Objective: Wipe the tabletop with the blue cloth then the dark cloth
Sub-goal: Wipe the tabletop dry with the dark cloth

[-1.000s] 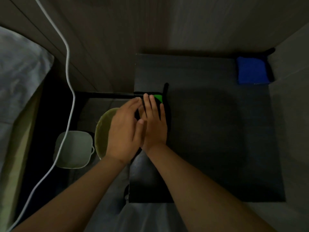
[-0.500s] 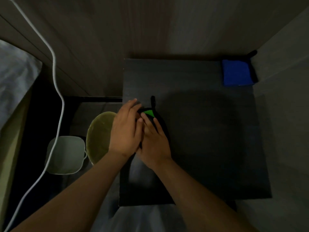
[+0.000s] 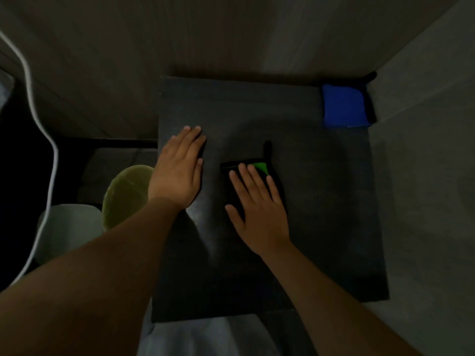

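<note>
The dark tabletop (image 3: 321, 214) fills the middle of the view. A folded dark cloth (image 3: 231, 170) with a green patch lies near its centre, and my right hand (image 3: 257, 206) presses flat on it with fingers spread. My left hand (image 3: 180, 170) lies flat on the bare tabletop near the left edge, fingers together, holding nothing. The blue cloth (image 3: 343, 106) sits folded in the far right corner, apart from both hands.
Walls close the table in at the back and right. Left of the table, lower down, stand a pale green bowl (image 3: 123, 194) and a white square container (image 3: 69, 229). A white cable (image 3: 46, 140) hangs at the far left.
My hands were together on the dark cloth at the table's left edge. Now the right hand has slid the cloth toward the centre, and the left hand has come off it onto the table.
</note>
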Motion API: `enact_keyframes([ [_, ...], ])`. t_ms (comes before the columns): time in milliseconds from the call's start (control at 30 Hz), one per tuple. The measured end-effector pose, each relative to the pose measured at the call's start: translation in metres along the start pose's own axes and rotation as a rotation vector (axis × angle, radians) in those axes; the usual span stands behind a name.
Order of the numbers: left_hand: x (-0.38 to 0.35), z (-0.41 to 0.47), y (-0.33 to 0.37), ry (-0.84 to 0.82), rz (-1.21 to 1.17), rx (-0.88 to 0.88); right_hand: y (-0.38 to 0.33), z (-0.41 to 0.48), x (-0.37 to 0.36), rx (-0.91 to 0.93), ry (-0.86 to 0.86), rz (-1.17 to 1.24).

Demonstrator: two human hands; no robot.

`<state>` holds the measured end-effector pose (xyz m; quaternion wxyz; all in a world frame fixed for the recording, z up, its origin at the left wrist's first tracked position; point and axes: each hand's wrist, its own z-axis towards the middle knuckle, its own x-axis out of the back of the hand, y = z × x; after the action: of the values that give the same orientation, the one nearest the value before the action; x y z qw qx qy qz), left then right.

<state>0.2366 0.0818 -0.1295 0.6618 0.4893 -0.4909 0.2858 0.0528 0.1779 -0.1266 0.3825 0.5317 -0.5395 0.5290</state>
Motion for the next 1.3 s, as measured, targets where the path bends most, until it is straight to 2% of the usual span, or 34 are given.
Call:
enact_keyframes([
  [233,0.003,0.001,-0.002,0.002,-0.01,-0.018,0.013,-0.001,0.003,-0.032,-0.019,-0.009],
  [700,0.003,0.001,0.0,-0.003,0.006,-0.011,0.125,-0.012,0.023,-0.286,-0.026,-0.132],
  [967,0.002,0.001,0.0,0.011,0.006,-0.016,0.17,-0.013,0.032,-0.343,-0.014,-0.12],
  [1300,0.0,0.001,0.0,0.031,0.0,-0.031,0.174,-0.015,0.031,-0.471,-0.006,-0.093],
])
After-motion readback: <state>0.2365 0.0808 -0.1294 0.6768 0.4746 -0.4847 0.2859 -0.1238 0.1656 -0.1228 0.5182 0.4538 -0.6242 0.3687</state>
